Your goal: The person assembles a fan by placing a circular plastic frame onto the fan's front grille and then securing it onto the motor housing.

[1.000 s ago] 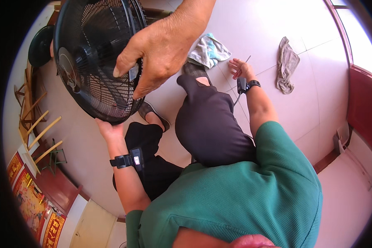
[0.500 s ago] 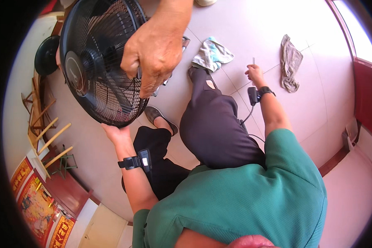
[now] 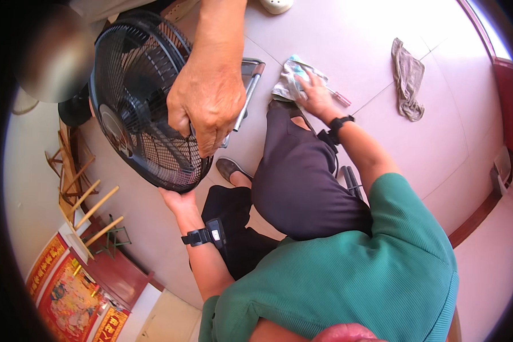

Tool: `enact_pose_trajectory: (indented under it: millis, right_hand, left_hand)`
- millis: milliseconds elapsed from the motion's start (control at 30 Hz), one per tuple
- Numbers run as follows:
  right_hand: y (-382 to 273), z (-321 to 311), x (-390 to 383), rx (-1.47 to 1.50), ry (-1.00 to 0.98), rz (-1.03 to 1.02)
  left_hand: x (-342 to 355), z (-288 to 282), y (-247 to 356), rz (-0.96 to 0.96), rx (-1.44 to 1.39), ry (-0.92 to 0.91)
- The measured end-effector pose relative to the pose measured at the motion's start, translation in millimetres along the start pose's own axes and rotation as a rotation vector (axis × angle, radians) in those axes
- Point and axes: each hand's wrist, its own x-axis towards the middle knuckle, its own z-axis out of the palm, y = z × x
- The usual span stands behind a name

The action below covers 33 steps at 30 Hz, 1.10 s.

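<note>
My left hand supports the lower rim of a black table or floor fan, which is tilted on its side. Another person's hand grips the cage at a metal tube. Above my right knee, my right hand has several fingers spread while holding a slim tool with a reddish handle, apparently a screwdriver; its grip is partly hidden. A white-and-turquoise towel lies beyond that hand.
A brown rag lies on the tiled floor at right. Wooden stools and a green folding stand are along the left wall. The other person stands at the upper left, with a cream shoe at the top.
The fan and other person's hand have shifted down and right in view. My right hand has moved left toward the towel, its fingers spreading and the tool now angled sideways.
</note>
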Motion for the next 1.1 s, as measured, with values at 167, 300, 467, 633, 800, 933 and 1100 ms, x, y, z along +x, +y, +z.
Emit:
enact_pose_trajectory:
  millis: [167,300,467,633,800,933,1100]
  right_hand:
    - [3,33,24,-0.100,-0.268,-0.080]
    - [13,16,18,0.455,0.170,0.053]
    - [68,-92,-22,1.406,0.060,0.431]
    - [111,-156,-65,1.598,0.129,0.424]
    - [153,-133,-95,0.954,-0.113,0.601]
    - [92,-126,-83,0.105,-0.156,0.128]
    - [46,-66,-30,0.489,-0.286,0.115]
  left_hand:
    - [5,6,-1,-0.067,-0.043,-0.074]
    - [15,-5,2,-0.035,-0.008,-0.029]
    - [24,-23,-1,-0.036,-0.049,-0.039]
    - [18,-11,-2,-0.014,0.009,0.046]
    - [25,-12,3,0.005,0.011,-0.043]
    - [16,-18,4,-0.068,0.200,0.095]
    - [8,-12,18,-0.203,0.511,0.155]
